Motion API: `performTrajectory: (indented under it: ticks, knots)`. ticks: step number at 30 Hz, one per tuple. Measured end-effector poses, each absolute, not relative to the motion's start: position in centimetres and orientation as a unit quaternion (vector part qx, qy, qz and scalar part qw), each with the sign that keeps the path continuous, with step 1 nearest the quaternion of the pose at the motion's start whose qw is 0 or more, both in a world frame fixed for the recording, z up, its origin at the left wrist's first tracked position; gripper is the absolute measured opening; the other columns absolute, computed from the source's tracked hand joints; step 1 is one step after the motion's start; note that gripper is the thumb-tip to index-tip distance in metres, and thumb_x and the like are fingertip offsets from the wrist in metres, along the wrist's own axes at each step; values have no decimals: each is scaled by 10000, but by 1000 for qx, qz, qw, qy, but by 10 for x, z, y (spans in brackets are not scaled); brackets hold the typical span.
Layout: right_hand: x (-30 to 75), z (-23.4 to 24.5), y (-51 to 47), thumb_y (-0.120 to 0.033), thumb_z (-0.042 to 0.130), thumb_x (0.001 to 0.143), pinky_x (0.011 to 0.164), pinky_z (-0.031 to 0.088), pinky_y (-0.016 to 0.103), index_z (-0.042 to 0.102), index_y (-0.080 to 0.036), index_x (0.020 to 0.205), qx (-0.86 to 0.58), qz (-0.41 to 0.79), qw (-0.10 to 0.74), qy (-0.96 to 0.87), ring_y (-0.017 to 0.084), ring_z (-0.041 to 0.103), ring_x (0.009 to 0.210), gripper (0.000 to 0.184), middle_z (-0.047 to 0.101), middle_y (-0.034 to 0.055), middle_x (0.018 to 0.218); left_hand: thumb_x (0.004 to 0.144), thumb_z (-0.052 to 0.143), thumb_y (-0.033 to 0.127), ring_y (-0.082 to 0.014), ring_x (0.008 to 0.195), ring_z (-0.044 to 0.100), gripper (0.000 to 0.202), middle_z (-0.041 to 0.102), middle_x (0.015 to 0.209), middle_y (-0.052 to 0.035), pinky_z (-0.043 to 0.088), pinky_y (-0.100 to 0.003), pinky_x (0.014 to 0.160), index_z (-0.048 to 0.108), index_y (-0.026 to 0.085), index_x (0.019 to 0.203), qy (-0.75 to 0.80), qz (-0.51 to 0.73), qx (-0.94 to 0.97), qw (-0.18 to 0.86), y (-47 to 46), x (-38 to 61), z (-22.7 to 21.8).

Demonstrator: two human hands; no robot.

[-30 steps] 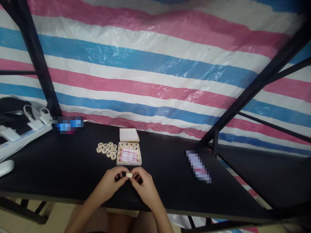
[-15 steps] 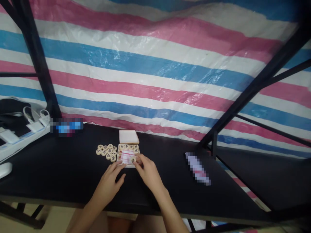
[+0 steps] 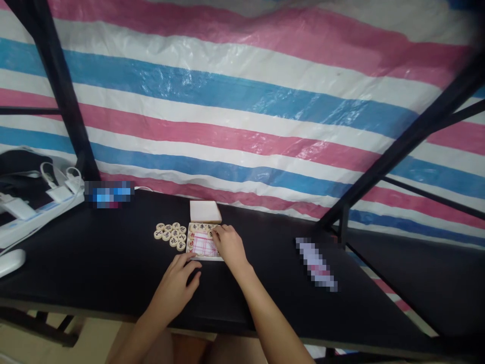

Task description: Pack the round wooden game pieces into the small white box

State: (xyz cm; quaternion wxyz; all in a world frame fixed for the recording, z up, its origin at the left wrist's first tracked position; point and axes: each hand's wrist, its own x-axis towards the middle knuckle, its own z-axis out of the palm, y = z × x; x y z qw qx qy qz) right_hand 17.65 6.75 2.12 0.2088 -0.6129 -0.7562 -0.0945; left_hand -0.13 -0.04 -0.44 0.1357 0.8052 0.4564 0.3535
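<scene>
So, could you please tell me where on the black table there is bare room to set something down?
One patch lies between the right hand and the pixelated item; another between the loose pieces and the rounded white object. It is crowded around the open box: loose pieces left, lid behind, left hand in front, right hand over it.

The single view looks from the person's head, forward and down onto the black surface; it stands back enough to take in both hands and forearms. Its upper half faces the striped sheet.
</scene>
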Motion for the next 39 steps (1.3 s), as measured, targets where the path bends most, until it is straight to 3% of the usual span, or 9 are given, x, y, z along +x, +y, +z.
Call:
performTrajectory:
  ticks: [12, 20, 30, 33, 39]
  knots:
    - [167, 20, 68, -200, 494, 899, 722, 402, 316, 651, -167, 893, -623, -111, 182, -753, 231, 530, 849, 160, 639, 100, 894, 841, 494, 144, -239, 1064, 542, 199, 584, 1124, -74, 467, -401, 927, 652, 223, 933, 463, 330, 812, 133, -1, -1, -3]
    - [179, 25, 59, -283, 479, 922, 764, 395, 304, 676, -218, 934, -552, -46, 190, -811, 203, 525, 894, 207, 640, 59, 930, 840, 491, 144, -236, 1048, 555, 201, 590, 1116, -73, 467, -428, 931, 651, 221, 933, 457, 339, 816, 103, 0, -1, -6]
    - [197, 23, 49, -161, 492, 885, 846, 434, 339, 655, -189, 935, -522, 18, 318, -792, 206, 542, 919, 173, 630, 68, 943, 841, 478, 152, -237, 1010, 580, 206, 591, 1115, -78, 479, -424, 911, 647, 216, 939, 460, 327, 820, 95, -3, 0, -4]
    - [200, 22, 28, -138, 477, 888, 840, 442, 342, 635, -185, 941, -530, 35, 352, -771, 208, 543, 908, 174, 625, 64, 936, 856, 452, 182, -224, 1012, 589, 220, 574, 1135, -80, 487, -383, 901, 634, 212, 977, 474, 355, 800, 99, -3, -1, -2]
    - [187, 10, -23, -121, 467, 885, 798, 468, 323, 617, -207, 905, -532, 95, 378, -751, 196, 554, 874, 174, 614, 43, 883, 877, 419, 237, -197, 926, 617, 231, 633, 993, -35, 503, -303, 826, 639, 227, 946, 543, 345, 760, 84, 10, -21, 6]
